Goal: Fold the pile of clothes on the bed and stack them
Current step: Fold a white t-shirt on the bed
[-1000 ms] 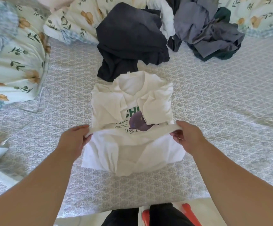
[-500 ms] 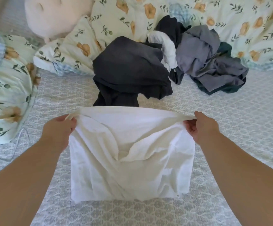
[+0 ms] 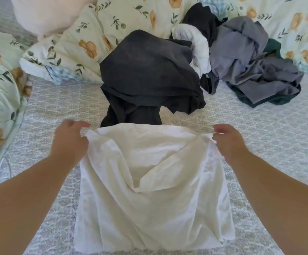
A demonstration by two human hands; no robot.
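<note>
A: What takes up the most room?

B: The bed (image 3: 260, 144), under a pale patterned cover. A floral quilt (image 3: 131, 19) is bunched along the far side and the left edge.

A: And the clothes?

B: A loose pile sits at the far middle: a dark top (image 3: 149, 70) in front, a grey heap (image 3: 250, 63) to its right, a white piece (image 3: 195, 45) between them. Nearer, a white shirt (image 3: 149, 190) lies folded flat on the cover, its far edge just before the dark top.

A: The arms?

B: Both bare forearms reach forward from the lower corners, wrists angled inward. The left hand (image 3: 69, 142) has curled fingers pinching the shirt's far left corner. The right hand (image 3: 227, 140) pinches the far right corner the same way, knuckles up.
</note>
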